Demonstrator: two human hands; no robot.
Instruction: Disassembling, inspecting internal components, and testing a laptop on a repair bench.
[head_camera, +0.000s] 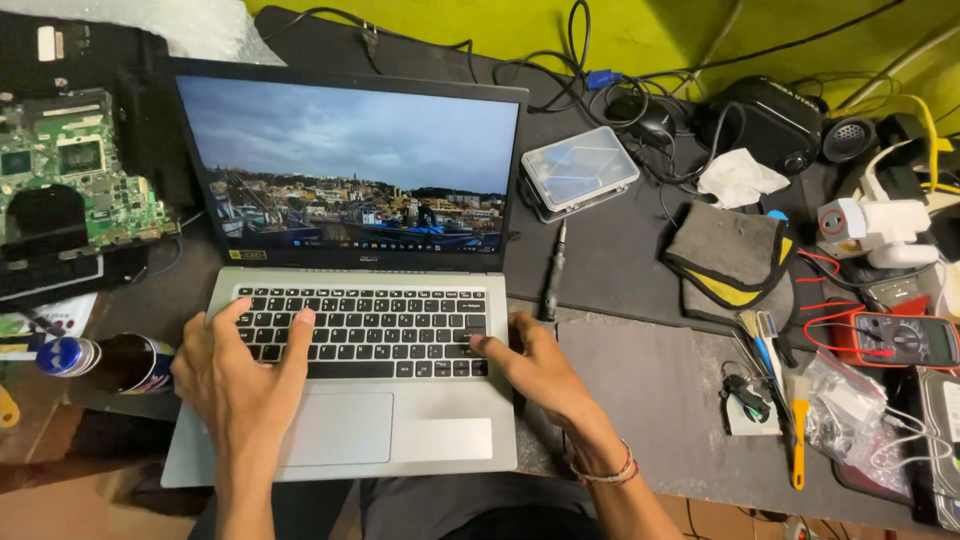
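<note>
Typing on silver laptop (355, 300), centre-left of frame, lid open, screen showing harbour-town wallpaper under grey sky. Left hand (240, 375) flat over lower-left of keyboard, fingers spread, gripping nothing, fingertips on keys. Right hand (535, 365) at lower-right corner of keyboard, index finger pressing a key near the right edge, other fingers loosely curled, also holding nothing; beaded bracelet (605, 470) on that wrist. Just right of laptop: black screwdriver (552, 275) lying upright in frame, clear plastic parts box (578, 168) above it. Further right: folded grey-and-yellow cloth (728, 255), red multimeter (905, 340) with leads, brushes (765, 340). Upper left: bare green circuit board (75, 170). Left edge, beside left hand: dark bottle (105, 362) lying on its side. Cable tangle across top of frame.
</note>
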